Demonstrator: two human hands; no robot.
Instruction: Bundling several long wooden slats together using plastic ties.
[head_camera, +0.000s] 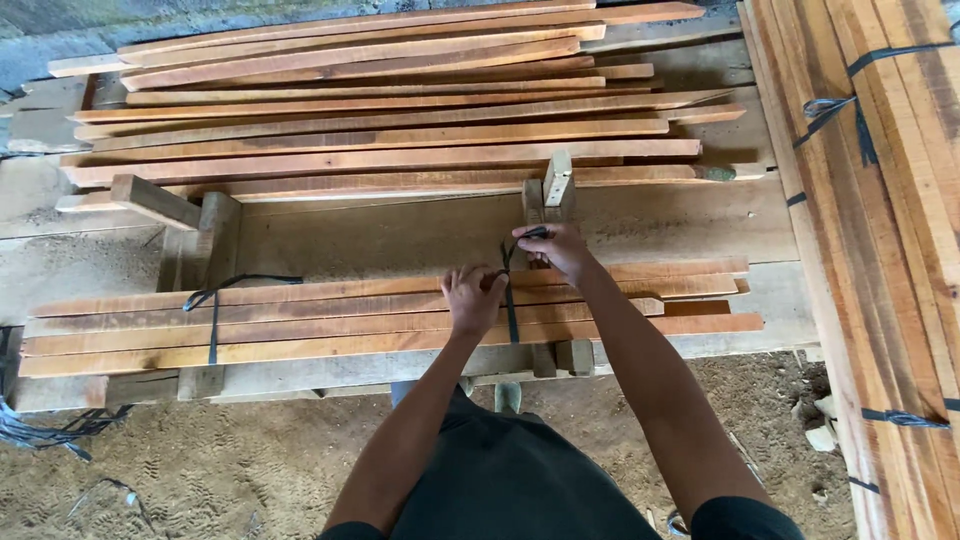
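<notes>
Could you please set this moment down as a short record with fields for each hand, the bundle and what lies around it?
left hand: rests on the near bundle of slats, fingers at the dark strap
right hand: pinches the strap's upper end
second strap: tied round the bundle's left part
behind: loose slats piled on the bench
right: strapped board stack
floor: sawdust

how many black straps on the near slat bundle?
2. One strap wraps the bundle near its left end; the other strap is at the middle, held by the left hand and right hand. None seen further right.
</notes>
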